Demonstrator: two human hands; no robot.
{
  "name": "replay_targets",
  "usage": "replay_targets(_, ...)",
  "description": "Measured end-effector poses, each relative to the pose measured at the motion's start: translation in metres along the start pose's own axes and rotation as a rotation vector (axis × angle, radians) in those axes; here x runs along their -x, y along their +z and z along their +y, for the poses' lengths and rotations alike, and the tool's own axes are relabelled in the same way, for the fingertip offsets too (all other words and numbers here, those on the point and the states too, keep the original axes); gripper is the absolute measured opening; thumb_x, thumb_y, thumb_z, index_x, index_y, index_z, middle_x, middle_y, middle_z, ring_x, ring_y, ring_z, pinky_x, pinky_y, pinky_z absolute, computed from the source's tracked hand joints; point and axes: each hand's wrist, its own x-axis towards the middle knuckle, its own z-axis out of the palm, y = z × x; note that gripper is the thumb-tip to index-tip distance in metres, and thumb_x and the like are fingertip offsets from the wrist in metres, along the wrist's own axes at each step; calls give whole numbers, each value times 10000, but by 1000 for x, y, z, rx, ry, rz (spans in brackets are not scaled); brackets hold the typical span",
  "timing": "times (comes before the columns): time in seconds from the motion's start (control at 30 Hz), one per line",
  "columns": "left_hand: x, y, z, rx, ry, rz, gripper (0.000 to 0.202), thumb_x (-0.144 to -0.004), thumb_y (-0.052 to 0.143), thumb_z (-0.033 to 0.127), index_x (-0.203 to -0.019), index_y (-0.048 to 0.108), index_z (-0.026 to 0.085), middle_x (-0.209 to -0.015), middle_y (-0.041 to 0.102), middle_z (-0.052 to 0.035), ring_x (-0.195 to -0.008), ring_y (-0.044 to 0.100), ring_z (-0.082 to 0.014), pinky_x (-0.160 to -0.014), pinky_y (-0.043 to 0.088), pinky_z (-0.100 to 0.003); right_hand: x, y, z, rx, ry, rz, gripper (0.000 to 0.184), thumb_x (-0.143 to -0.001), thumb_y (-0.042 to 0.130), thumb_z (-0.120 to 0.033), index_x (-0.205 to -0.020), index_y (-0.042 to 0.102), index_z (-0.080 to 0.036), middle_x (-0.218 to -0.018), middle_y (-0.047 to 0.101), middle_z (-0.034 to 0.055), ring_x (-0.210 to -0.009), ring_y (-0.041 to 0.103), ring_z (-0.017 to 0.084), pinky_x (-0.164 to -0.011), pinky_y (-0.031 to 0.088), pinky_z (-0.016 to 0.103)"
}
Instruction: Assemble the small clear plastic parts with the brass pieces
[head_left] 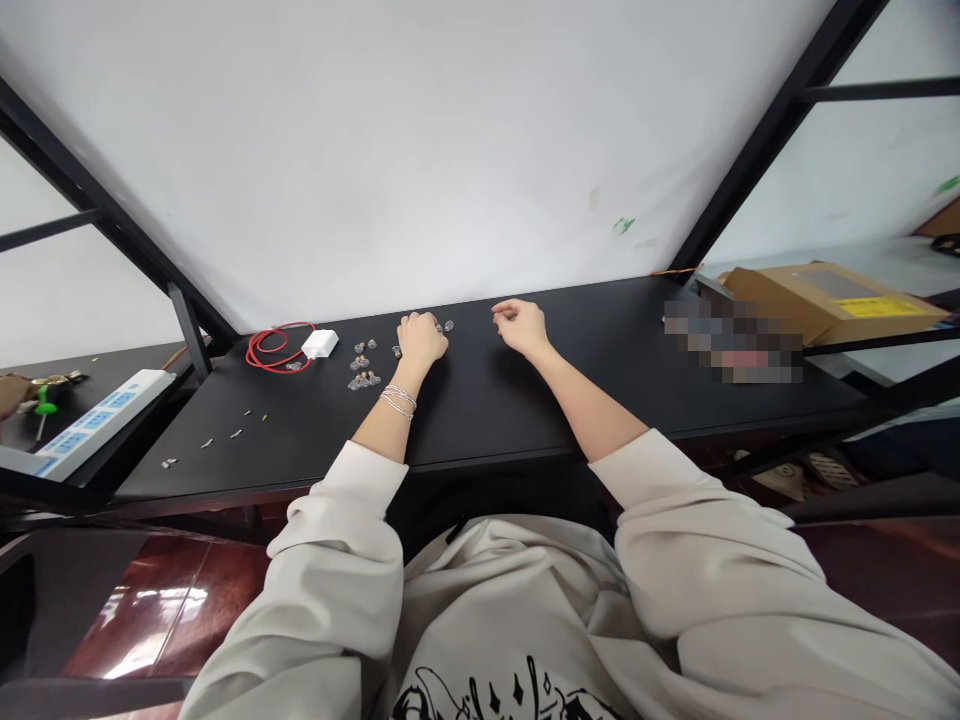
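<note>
Side shelf, black, far left: white power strip with blue switches [101, 425], angled toward the desk, and a green-handled tool [43, 410] just beyond it. Black desk [480, 420], left end: small metal pieces [225, 430] scattered in a loose line toward the near left corner. Along the far edge: coiled red cable [274, 347] running to a white plug charger [320, 344], then small clear glass bulbs with metal bases [361, 378] in a loose cluster. Left hand [420, 340], silver bracelets [397, 400] at the wrist: curled closed, knuckles up, touching the desk at the right end of the cluster; any bulb inside is hidden. Right hand [523, 327]: loosely curled, fingertips together, resting on bare desktop near the far edge, gripping nothing visible. Right end: pixelated patch [731, 340], contents unreadable. Far right corner: brown cardboard box with yellow label [825, 305].
</note>
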Motion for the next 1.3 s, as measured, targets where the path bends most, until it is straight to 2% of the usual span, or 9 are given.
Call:
replay_targets(0.1,-1,3,3,-33,145,-23,267,-880,660,265,-1137,696,202,-1371,591,-188,-1301,475,-373,-1064,377,-523,-9,-12,5,73,13,174,225,-846,617,-123,-1012,768,-142,-934,776,111,-922,731,240,-968,560,356)
replay_targets(0.17,-1,7,6,-63,238,-47,257,-899,625,263,-1141,695,210,-1399,579,-184,-1322,454,-382,-1062,356,-565,-14,-20,10,118,63,208,224,-829,632,-124,-1007,767,-136,-954,770,126,-967,723,259,-987,545,363)
replay_targets(0.3,-2,16,14,-109,298,-90,229,-920,543,194,-1079,708,191,-1195,694,-189,-1223,524,-372,-1034,335,-585,-18,-23,19,147,167,65,166,-778,703,-119,-923,777,-151,-972,766,118,-974,721,260,-969,550,371)
replay_targets(0.43,1,21,20,-104,360,-49,245,-902,534,162,-1032,737,207,-1048,734,-167,-1149,561,-355,-1020,320,-569,-14,-15,19,197,98,-158,154,-764,785,-170,-918,792,-173,-948,775,86,-930,726,236,-943,558,365)
replay_targets(0.53,3,22,23,-88,369,-20,261,-898,527,132,-1010,748,212,-1008,743,-156,-1114,576,-340,-1024,308,-559,-11,-11,18,241,35,-251,145,-778,778,-138,-916,803,-174,-929,784,78,-911,733,224,-931,559,346)
replay_targets(0.63,4,22,23,-48,365,-17,243,-904,545,127,-1006,748,214,-1018,750,-145,-1104,585,-331,-1032,306,-546,-10,-9,18,248,1,-266,150,-796,736,-82,-891,810,-171,-915,792,78,-907,741,218,-922,559,325)
replay_targets(0.77,5,22,23,-2,383,-47,171,-932,589,207,-996,746,212,-1043,753,-133,-1099,584,-332,-1024,337,-523,-8,-8,17,211,-25,-256,123,-823,724,-103,-853,813,-183,-906,798,74,-904,748,217,-915,565,315)
replay_targets(0.9,8,21,25,-2,396,-66,238,-988,533,277,-952,747,179,-1045,742,-166,-1110,579,-339,-990,397,-480,-4,-2,13,73,-49,-297,140,-862,695,-120,-915,810,-179,-913,801,64,-879,748,189,-934,561,313)
replay_targets(1.3,10,22,25,19,428,-83,175,-942,586,242,-953,749,179,-1058,728,-149,-1094,589,-328,-964,456,-444,0,4,7,-166,-17,-295,153,-838,697,-83,-938,795,-145,-902,797,81,-789,742,161,-838,592,284)
